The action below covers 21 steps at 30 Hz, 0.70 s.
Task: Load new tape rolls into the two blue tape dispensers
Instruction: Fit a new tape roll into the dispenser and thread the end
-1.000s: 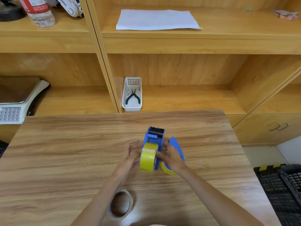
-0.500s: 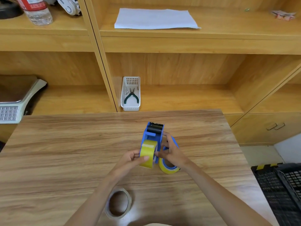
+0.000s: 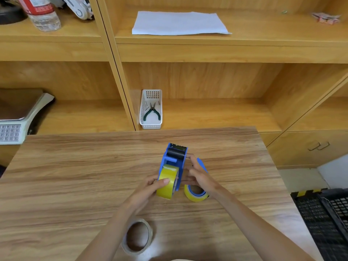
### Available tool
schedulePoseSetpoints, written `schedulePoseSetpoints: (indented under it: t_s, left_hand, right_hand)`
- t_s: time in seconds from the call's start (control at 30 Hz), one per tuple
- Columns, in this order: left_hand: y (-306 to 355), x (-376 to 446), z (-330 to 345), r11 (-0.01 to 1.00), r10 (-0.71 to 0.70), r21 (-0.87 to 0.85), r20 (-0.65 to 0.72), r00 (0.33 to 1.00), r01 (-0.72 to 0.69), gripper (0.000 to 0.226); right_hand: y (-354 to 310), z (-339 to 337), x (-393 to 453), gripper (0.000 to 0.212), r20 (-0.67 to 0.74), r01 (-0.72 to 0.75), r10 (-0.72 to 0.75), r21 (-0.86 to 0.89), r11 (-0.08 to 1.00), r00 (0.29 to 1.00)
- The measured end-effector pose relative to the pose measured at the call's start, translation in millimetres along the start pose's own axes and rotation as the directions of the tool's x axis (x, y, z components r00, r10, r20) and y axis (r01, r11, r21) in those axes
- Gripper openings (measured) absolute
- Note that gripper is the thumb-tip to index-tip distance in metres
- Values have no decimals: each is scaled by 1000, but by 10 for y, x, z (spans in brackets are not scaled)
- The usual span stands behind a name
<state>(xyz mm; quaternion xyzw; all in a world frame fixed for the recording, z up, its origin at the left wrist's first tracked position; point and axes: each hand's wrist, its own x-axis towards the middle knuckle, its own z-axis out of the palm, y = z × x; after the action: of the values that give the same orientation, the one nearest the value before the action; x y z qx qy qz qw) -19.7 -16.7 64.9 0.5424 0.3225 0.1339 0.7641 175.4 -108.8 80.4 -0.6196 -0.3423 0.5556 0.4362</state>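
A blue tape dispenser point(image 3: 174, 160) stands upright on the wooden table point(image 3: 75, 176), its black roller at the far end. A yellow tape roll point(image 3: 166, 182) sits in its near end. My left hand point(image 3: 150, 187) grips that roll, thumb on its face. My right hand point(image 3: 197, 174) holds the dispenser's right side. Behind my right hand lies a second blue dispenser point(image 3: 202, 163), mostly hidden, with a yellow roll point(image 3: 195, 194) on its blue hub.
A nearly used-up tape ring point(image 3: 137, 236) lies flat near the table's front edge. A white basket with pliers point(image 3: 150, 110) stands on the shelf behind. A black crate point(image 3: 323, 219) is at the right, a scale point(image 3: 18, 119) at the left.
My left hand has closed around the yellow roll from the left. The dispenser has tipped more upright, and my right hand has shifted to its right side.
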Motion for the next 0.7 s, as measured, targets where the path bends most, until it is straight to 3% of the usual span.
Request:
schedulePoseSetpoints:
  t_s: [0.17,0.3,0.37,0.47,0.7]
  left_hand:
    - [20,-12,24,995,-99,-4,25,995,99,60]
    - [19,-30,65,994,-106,-15,-35,994,106,56]
    - [33,-41,69,994,-105,-23,-48,993,104,51]
    - [64,-55,77,995,-100,-17,-47,994,99,45]
    - [89,-59,135,994,-105,-7,-50,993,105,38]
  right_hand:
    - [26,35,-19,50,40,63,-58,-114,992,997]
    - [-55,75,-94,52,-88,271,-291,-190,944,953]
    - [-81,77,-104,38,-131,362,-432,-365,858,892]
    - [-110,91,-59,30,-80,371,-511,-593,715,856]
    - [-177,103,91,20,-60,323,-537,-741,589,841]
